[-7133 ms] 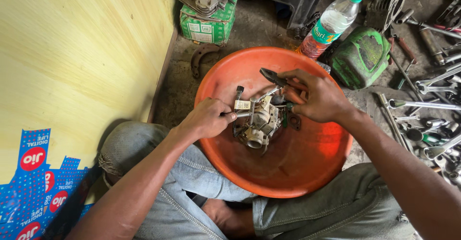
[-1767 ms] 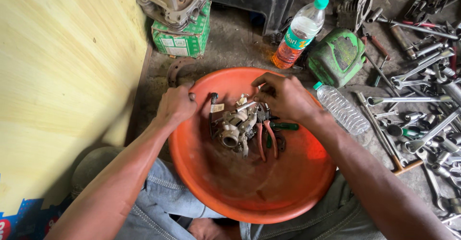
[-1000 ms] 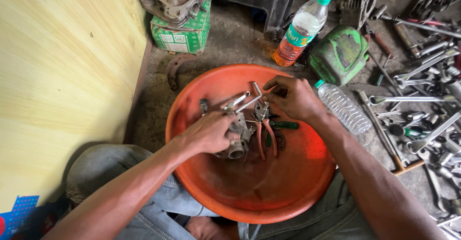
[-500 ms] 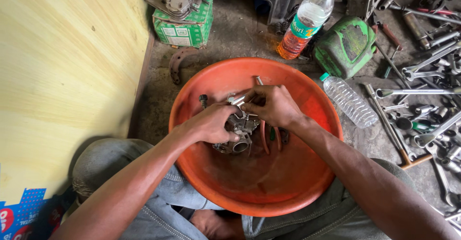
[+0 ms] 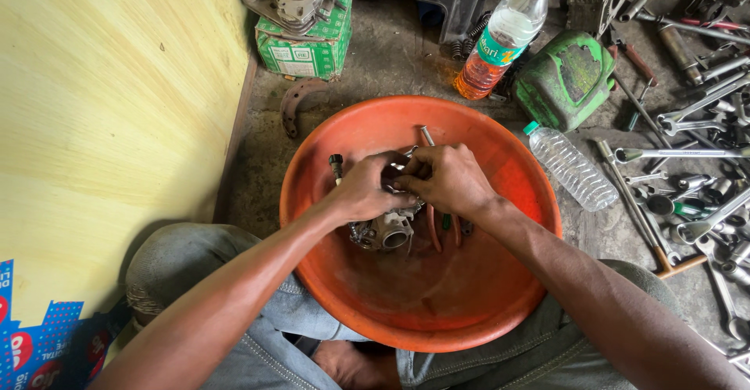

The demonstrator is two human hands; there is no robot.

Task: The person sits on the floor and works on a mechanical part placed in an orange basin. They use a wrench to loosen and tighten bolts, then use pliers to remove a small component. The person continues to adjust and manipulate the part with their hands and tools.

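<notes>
A grey metal carburettor point(image 5: 386, 231) lies in the middle of a big orange plastic basin point(image 5: 391, 312) that rests on my lap. My left hand point(image 5: 367, 191) covers its top left and grips it. My right hand point(image 5: 445, 178) presses on it from the right, fingertips meeting the left hand's over the part. Pliers with orange-red handles point(image 5: 432, 230) lie in the basin under my right hand. A small metal rod point(image 5: 426, 135) and a dark screw-like piece point(image 5: 337, 165) lie in the basin behind my hands.
A yellow wall point(image 5: 101, 124) stands at the left. On the concrete floor behind the basin are a green carton point(image 5: 301, 50) with an engine part on it, a bottle of orange liquid point(image 5: 500, 39), a green can point(image 5: 566, 78) and an empty clear bottle point(image 5: 570, 167). Several spanners point(image 5: 687, 171) lie at the right.
Both hands have closed in over the carburettor. The right hand has come off the pliers, which now lie in the basin. The view has shifted slightly.
</notes>
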